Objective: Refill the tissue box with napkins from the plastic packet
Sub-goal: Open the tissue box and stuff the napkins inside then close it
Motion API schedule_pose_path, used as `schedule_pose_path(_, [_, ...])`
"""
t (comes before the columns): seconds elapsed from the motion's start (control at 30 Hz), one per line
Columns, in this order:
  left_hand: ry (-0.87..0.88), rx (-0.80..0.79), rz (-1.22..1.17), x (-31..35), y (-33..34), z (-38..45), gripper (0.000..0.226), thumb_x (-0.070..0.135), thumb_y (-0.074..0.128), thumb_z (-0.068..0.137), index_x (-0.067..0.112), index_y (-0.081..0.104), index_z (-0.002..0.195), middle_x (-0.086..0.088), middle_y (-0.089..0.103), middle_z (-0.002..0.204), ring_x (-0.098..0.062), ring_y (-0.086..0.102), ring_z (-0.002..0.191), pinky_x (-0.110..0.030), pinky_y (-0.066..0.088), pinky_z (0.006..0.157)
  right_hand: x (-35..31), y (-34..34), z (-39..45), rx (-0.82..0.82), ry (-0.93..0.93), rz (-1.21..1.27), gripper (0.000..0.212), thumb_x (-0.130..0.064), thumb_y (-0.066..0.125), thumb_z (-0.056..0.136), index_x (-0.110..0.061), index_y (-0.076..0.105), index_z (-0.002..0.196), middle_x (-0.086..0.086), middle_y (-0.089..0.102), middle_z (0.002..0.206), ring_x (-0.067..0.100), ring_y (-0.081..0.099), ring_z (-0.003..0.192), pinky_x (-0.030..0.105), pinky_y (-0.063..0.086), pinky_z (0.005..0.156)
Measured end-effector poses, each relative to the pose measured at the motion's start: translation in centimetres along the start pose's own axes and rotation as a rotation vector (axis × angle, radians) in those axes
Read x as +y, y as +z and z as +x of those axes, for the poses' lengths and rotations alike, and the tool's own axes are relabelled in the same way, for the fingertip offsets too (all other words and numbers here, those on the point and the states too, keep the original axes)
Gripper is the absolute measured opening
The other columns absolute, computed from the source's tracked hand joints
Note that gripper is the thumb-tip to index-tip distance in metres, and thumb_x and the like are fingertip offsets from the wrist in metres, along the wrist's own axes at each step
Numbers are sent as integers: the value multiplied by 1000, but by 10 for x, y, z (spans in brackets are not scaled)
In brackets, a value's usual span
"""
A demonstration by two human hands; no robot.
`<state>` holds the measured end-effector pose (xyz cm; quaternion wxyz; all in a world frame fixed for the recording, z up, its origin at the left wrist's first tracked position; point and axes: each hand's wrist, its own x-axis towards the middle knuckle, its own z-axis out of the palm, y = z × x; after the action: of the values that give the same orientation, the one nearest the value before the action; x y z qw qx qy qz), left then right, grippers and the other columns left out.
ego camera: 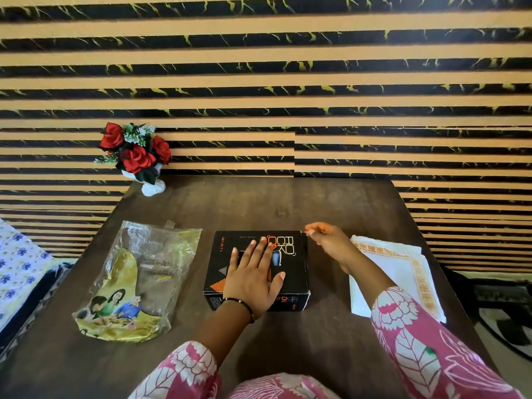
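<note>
A black tissue box (290,263) with orange print lies flat in the middle of the brown table. My left hand (254,276) rests palm-down on its top, fingers spread, covering the opening. My right hand (328,243) hovers at the box's far right corner, thumb and fingers pinched at the edge of the side flap. A stack of white napkins (400,269) with an orange patterned border lies on the table to the right of the box, partly under my right forearm. The clear and gold plastic packet (138,283) lies crumpled to the left, looking empty.
A white vase of red artificial roses (138,156) stands at the table's far left corner. A striped wall rises just behind the table (288,205). A floral-print cloth (17,263) lies off the left edge, a patterned rug (501,318) off the right.
</note>
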<state>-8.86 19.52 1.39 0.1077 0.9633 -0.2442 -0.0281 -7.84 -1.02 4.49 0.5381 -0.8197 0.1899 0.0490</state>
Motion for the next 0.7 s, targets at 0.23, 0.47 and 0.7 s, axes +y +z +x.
schedule_pose_path(0.23, [7, 3, 7, -1, 1, -1, 73, 61, 3, 81, 27, 0, 146, 7, -1, 157, -13, -7, 144, -44, -11, 115, 13, -5, 3, 64, 26, -77, 19, -26, 50, 92, -23, 63, 106, 1, 64, 117, 19, 56, 110, 36, 42, 98])
schedule_pose_path(0.47, [4, -4, 24, 0, 3, 0, 74, 61, 0, 80, 27, 0, 146, 7, -3, 157, -13, -8, 144, -44, -11, 115, 34, -5, -13, 228, -87, -368, 40, -23, 53, 90, -17, 49, 130, 4, 50, 138, 24, 47, 125, 34, 40, 102])
schedule_pose_path(0.7, [6, 8, 25, 0, 2, 0, 76, 61, -3, 78, 27, 2, 146, 7, 0, 157, -13, -6, 145, -44, -10, 115, 56, 27, -30, 152, -150, -473, 49, -13, 44, 94, -16, 33, 142, 3, 31, 152, 20, 28, 140, 28, 26, 112])
